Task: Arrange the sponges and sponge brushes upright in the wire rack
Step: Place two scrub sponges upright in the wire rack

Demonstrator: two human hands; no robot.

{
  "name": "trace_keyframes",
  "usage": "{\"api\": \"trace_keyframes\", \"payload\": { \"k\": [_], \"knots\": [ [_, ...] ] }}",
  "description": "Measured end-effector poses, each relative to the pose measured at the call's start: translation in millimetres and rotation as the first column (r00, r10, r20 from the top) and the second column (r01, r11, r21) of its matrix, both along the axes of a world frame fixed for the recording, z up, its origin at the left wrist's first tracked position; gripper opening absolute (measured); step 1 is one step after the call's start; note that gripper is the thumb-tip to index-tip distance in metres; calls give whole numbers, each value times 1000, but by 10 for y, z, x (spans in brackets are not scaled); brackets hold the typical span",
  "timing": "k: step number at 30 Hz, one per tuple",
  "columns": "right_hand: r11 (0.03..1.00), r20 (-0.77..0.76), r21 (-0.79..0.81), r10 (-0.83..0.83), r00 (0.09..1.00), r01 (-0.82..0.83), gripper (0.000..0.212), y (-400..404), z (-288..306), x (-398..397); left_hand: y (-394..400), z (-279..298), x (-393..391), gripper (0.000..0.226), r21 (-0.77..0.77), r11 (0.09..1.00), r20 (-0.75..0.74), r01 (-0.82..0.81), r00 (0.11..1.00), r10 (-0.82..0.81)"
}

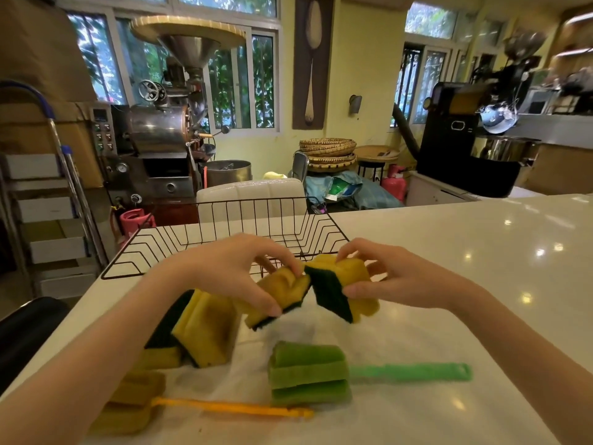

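A black wire rack (224,239) stands on the white counter, with nothing in it that I can see. Just in front of it, my left hand (237,268) grips a yellow sponge with a dark green scouring side (282,292). My right hand (394,277) grips a second yellow-and-green sponge (337,290); the two sponges touch at their corners. A few more yellow sponges (199,329) lean together under my left forearm. A green sponge brush (308,374) lies flat with its handle pointing right. A yellow sponge brush (134,403) lies near the front edge.
The white counter (481,268) stretches to the right and far back. Its left edge drops off beside a black chair back (25,329). Beyond the rack stand a white chair (250,197), a coffee roaster and stacked baskets.
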State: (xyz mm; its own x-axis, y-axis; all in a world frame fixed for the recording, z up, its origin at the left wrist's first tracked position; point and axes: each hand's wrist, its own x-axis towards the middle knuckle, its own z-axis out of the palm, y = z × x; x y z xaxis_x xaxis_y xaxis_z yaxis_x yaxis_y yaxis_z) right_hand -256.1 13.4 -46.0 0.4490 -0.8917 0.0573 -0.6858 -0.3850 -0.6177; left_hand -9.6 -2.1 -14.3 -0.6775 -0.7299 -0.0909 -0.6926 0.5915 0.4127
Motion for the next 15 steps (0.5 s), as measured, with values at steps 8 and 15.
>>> {"api": "trace_keyframes", "payload": {
  "k": [8,15],
  "knots": [
    [990,537,110,-132,833,86,35,-281,325,-146,-303,325,253,56,76,997,-458,-33,886,64],
    [972,613,64,-217,760,226,29,-892,232,127,-879,137,298,32,32,945,-592,-326,755,280]
  ]
}}
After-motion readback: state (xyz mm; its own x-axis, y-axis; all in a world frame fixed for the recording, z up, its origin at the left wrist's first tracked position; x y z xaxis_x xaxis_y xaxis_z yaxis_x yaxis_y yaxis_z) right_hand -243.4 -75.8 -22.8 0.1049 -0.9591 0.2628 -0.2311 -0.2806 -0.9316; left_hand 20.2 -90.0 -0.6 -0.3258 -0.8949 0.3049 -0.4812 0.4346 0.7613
